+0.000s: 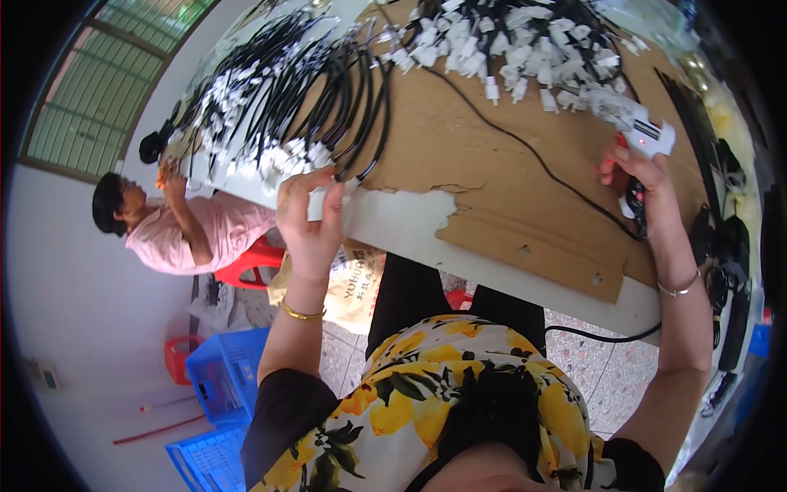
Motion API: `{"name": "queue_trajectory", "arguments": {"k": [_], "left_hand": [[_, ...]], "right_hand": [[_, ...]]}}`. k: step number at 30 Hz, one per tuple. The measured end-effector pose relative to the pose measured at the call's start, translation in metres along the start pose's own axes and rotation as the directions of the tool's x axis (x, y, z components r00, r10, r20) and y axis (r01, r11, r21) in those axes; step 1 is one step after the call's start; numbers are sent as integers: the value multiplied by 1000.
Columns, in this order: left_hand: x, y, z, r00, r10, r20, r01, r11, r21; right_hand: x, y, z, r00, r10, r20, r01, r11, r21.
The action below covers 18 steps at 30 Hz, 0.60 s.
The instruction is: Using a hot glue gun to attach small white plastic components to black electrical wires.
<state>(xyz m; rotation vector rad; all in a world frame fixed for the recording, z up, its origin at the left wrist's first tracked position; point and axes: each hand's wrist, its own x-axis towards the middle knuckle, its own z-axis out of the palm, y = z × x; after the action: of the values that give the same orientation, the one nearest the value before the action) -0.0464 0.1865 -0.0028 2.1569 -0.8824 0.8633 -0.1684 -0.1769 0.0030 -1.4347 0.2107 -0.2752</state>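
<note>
My left hand (307, 225) is at the table's near edge, thumb and forefinger bent together at the lower end of a black cable (385, 123). Beside those fingertips lies a cluster of white plastic connectors (295, 157) on the ends of a fanned row of black cables. On the right, my right hand (649, 176) is wrapped round a hand-held tool (652, 138) with a white head, a small lit red spot and a dark lower part. Its fingers partly cover the tool's grip. A heap of white-ended cables (525, 49) lies beyond it.
Brown cardboard (492, 164) with a torn edge covers the white tabletop (393, 217). A black cord (525, 139) crosses it. At left, a person in pink (184, 234) sits by a red stool (250, 262). Blue crates (225, 373) and a printed bag (352, 287) stand below.
</note>
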Motion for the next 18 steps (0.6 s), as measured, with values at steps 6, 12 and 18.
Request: {"name": "queue_trajectory", "arguments": {"k": [6, 12, 18], "left_hand": [[49, 5, 26, 999, 39, 38, -33, 988, -152], [113, -3, 93, 975, -88, 204, 153, 931, -332], [145, 21, 153, 943, -54, 330, 90, 991, -97]], "right_hand": [[-3, -3, -6, 998, 70, -2, -69, 995, 75], [-6, -6, 2, 997, 74, -23, -72, 992, 107], [-5, -4, -4, 997, 73, 34, -77, 988, 137]]}}
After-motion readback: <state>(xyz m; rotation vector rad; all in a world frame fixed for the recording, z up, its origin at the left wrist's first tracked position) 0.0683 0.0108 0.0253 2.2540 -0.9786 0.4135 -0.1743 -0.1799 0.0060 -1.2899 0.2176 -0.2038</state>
